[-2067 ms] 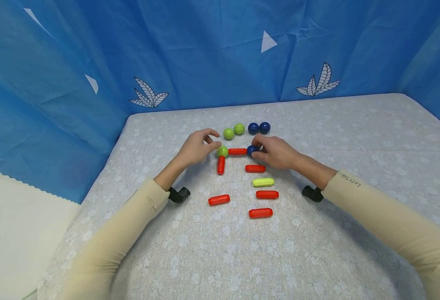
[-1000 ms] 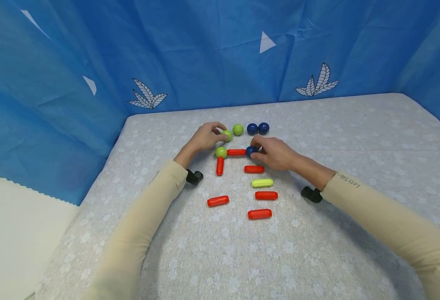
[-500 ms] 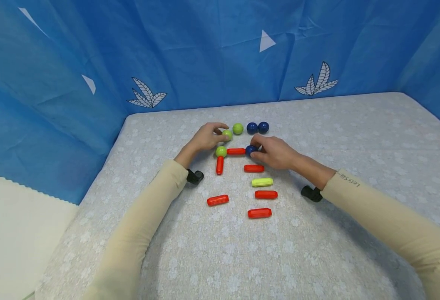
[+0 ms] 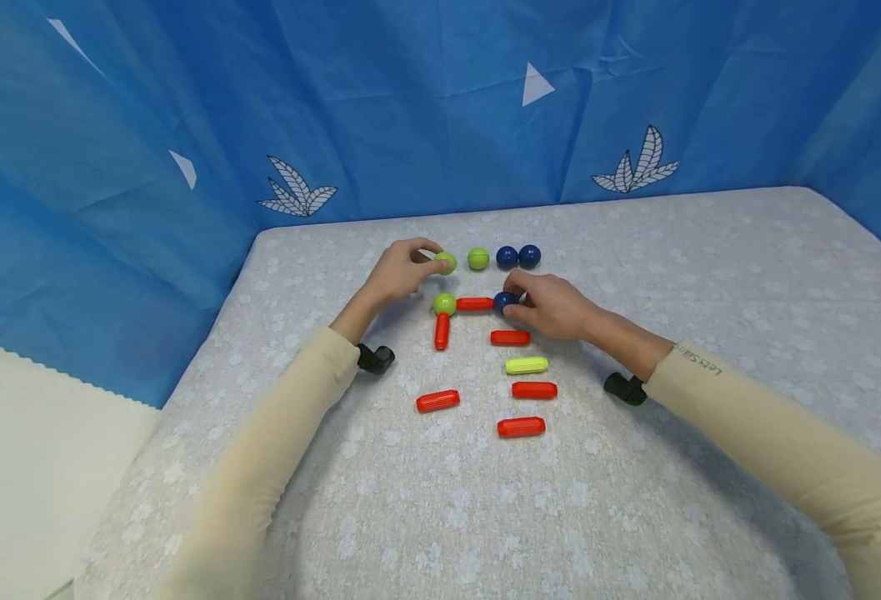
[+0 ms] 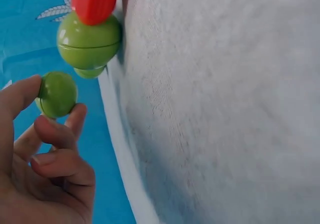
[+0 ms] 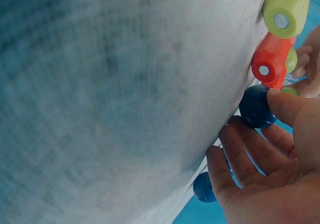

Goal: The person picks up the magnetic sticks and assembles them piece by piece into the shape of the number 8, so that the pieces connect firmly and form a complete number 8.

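Thumb and fingers of my left hand (image 4: 398, 271) pinch a green ball (image 4: 446, 263) at the back of the table; the left wrist view shows this green ball (image 5: 59, 94) between the fingertips. My right hand (image 4: 556, 307) holds a dark blue ball (image 4: 503, 302) between thumb and fingers. That ball sits at the right end of a red ribbed rod (image 4: 475, 304), whose left end meets a second green ball (image 4: 444, 304). From this green ball another red rod (image 4: 442, 332) runs towards the near side. In the right wrist view, the blue ball (image 6: 256, 106) rests by the thumb.
Behind the joined pieces lie a loose green ball (image 4: 478, 258) and two dark blue balls (image 4: 507, 257). Nearer are a yellow-green rod (image 4: 526, 365) and several loose red rods (image 4: 534, 390); rod ends show metal discs. A blue curtain (image 4: 440, 108) hangs behind the cloth-covered table (image 4: 673, 433).
My left hand reached back from beside the joined green ball, took hold of a loose green ball and drew it slightly left, away from the others. My right hand stays on the blue ball.
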Available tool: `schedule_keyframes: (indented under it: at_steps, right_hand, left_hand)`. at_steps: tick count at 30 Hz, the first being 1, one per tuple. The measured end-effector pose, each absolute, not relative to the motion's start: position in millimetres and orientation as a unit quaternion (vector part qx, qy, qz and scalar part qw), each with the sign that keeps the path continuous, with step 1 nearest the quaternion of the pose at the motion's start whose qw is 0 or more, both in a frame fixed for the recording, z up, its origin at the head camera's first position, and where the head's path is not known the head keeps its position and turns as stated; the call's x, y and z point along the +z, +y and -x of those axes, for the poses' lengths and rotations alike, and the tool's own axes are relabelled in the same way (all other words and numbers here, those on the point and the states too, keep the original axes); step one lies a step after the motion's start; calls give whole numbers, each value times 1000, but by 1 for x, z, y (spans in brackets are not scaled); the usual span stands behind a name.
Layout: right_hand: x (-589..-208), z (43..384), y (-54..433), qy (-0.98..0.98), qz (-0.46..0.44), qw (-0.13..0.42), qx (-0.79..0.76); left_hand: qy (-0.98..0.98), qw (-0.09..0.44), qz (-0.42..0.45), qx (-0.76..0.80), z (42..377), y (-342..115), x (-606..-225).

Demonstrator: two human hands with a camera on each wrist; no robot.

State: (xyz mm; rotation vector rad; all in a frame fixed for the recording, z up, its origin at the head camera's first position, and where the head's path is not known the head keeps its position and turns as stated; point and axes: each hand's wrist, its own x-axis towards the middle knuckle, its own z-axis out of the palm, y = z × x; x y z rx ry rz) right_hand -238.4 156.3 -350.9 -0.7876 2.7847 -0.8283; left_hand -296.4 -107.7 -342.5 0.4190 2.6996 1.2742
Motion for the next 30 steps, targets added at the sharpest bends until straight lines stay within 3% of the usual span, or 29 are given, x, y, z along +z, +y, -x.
schedule_keyframes:
  at_steps: [5, 11, 21, 30]
  right_hand:
    - [-351, 238, 157, 922, 262, 66, -276]
    - [-351, 238, 157, 922, 263, 65, -277]
    - [-348, 238, 157, 923, 260, 64, -276]
    - [-351, 237, 155, 923, 259, 62, -276]
  left_hand:
    - [873, 64, -148, 460, 283, -116, -337]
    - [850, 104, -159, 491, 259, -124, -333]
    - [848, 148, -215, 462, 217, -129, -333]
    - [847, 186, -258, 426, 201, -139, -340]
